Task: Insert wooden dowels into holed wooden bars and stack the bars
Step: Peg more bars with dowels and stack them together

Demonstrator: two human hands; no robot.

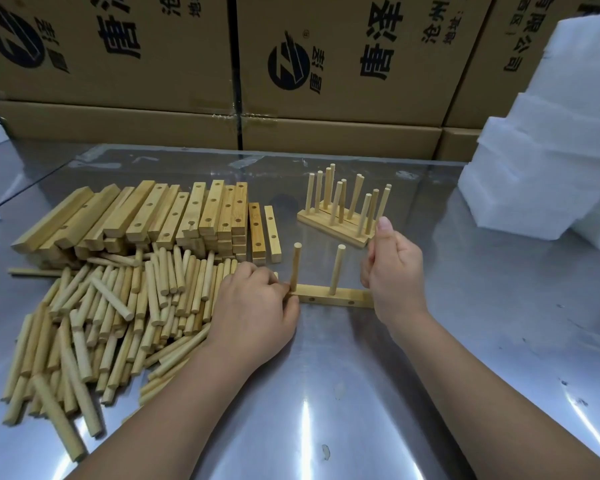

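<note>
A holed wooden bar (321,295) lies across the steel table in front of me. Two dowels stand upright in it, the left dowel (296,266) and the middle dowel (336,269). My left hand (257,313) pinches the bar's left end at the foot of the left dowel. My right hand (392,271) is a closed upright fist with the thumb raised, over the bar's right end. It seems to be wrapped around a dowel that is hidden inside it. Behind it sit the finished bars (343,206), side by side with several upright dowels.
A heap of loose dowels (111,320) lies at the left, touching my left wrist. Behind it is a stack of holed bars (174,213). Cardboard boxes (326,71) wall off the back, and white foam blocks (548,161) stand at the right.
</note>
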